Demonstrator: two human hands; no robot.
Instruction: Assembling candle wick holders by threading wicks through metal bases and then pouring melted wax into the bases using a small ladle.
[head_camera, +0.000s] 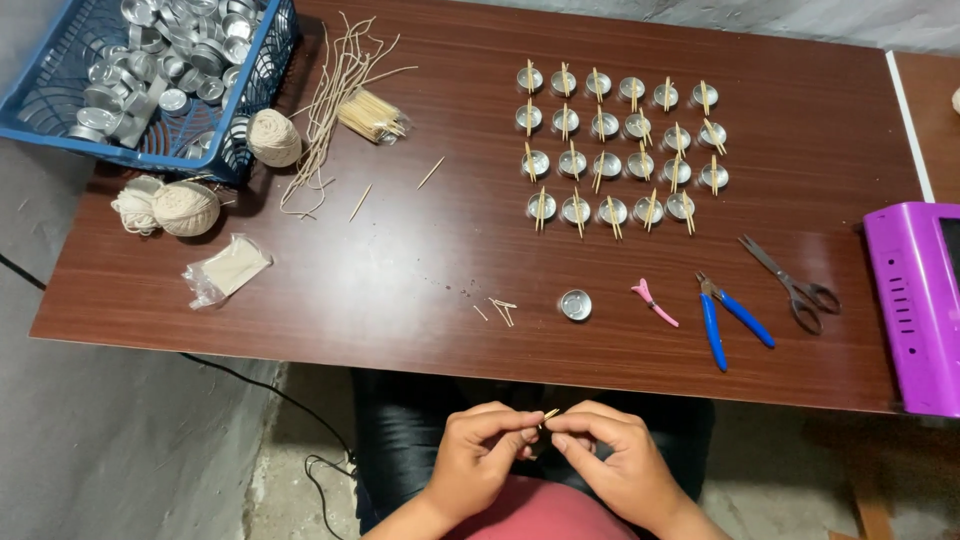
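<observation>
My left hand (482, 452) and my right hand (612, 458) meet below the table's near edge, over my lap. Their fingertips pinch together on a small thin wooden stick (549, 414). A single empty metal cup (575, 304) sits on the brown table (420, 240) just ahead of my hands, with a few loose stick pieces (500, 310) to its left. Farther back stand rows of metal cups (620, 150), each with sticks laid across its top.
A pink clip (653, 301), blue-handled pliers (725, 322) and scissors (795, 283) lie at the right. A purple box (915, 310) sits at the right edge. At the far left: a blue basket (60, 110) of metal cups, balls of string (185, 207), cut wick strands (330, 110), a bundle of sticks (370, 115).
</observation>
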